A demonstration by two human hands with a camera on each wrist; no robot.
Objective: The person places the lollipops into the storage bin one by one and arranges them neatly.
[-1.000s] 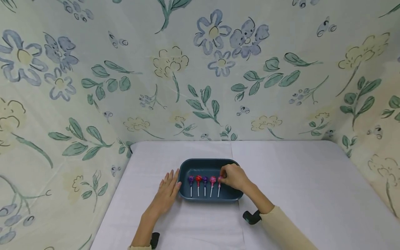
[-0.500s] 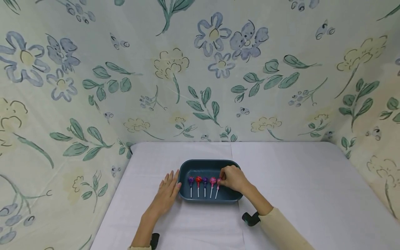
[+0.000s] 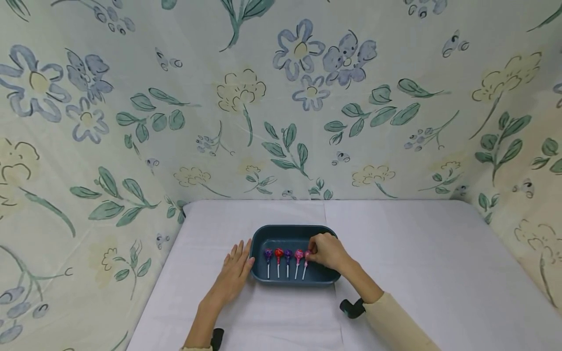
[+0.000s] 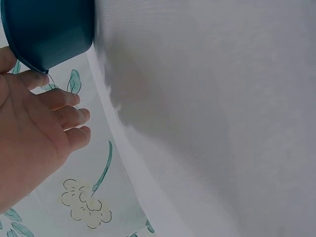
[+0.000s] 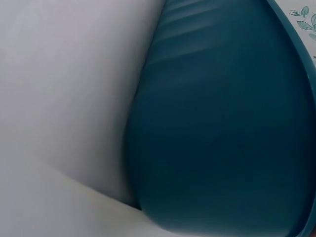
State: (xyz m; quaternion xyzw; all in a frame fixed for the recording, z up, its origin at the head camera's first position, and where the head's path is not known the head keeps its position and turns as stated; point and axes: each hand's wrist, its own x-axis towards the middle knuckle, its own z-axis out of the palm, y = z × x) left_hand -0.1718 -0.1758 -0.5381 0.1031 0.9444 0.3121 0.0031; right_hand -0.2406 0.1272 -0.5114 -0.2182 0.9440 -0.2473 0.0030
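A dark blue tray (image 3: 281, 236) sits on the white-covered table, with several lollipops in a row inside, sticks toward me. From the left come a purple lollipop (image 3: 268, 255), a red lollipop (image 3: 278, 254), another purple lollipop (image 3: 288, 255) and a pink lollipop (image 3: 299, 256). My right hand (image 3: 328, 250) reaches over the right rim and pinches the head of the rightmost pink lollipop (image 3: 305, 265), whose stick slants. Straight fingers of my left hand (image 3: 233, 271) touch the tray's left end. In the left wrist view, the left hand (image 4: 37, 116) meets the tray's rim.
White cloth (image 3: 395, 243) covers the table around the tray. A floral curtain (image 3: 281, 112) hangs behind and at both sides. Dark devices sit at both wrists, such as the right wrist device (image 3: 352, 308). Only the tray's outer wall (image 5: 217, 133) fills the right wrist view.
The right hand has shifted the rightmost pink lollipop slightly left, and its stick end now lies closer to the neighbouring pink lollipop. The left hand stays where it was.
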